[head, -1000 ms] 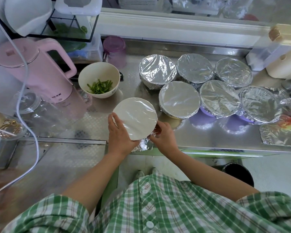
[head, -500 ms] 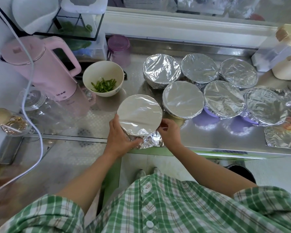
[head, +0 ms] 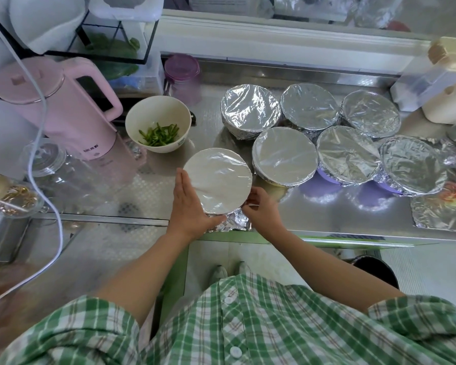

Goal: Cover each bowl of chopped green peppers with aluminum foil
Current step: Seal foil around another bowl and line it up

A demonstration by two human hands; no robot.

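Where a green-checked shirt (head: 248,325) fills the near edge, two bare forearms reach forward to the shiny steel surface (head: 327,206). The left hand (head: 192,206) lies flat against the left side of a round foil-topped bowl (head: 217,180), its fingers (head: 182,185) straight and together, the thumb along the near rim. The right hand (head: 261,209) has its fingers (head: 250,200) curled, pinching the crumpled silver aluminum foil (head: 234,222) at that bowl's near right edge. Just beyond the left fingers stands an uncovered cream bowl (head: 169,106) with chopped green pepper strips (head: 158,135) inside. Beyond and to the right of the right fingers, six foil-covered bowls (head: 284,156) crowd together in two rows. Far left of the fingers stands a pink electric kettle (head: 55,109).
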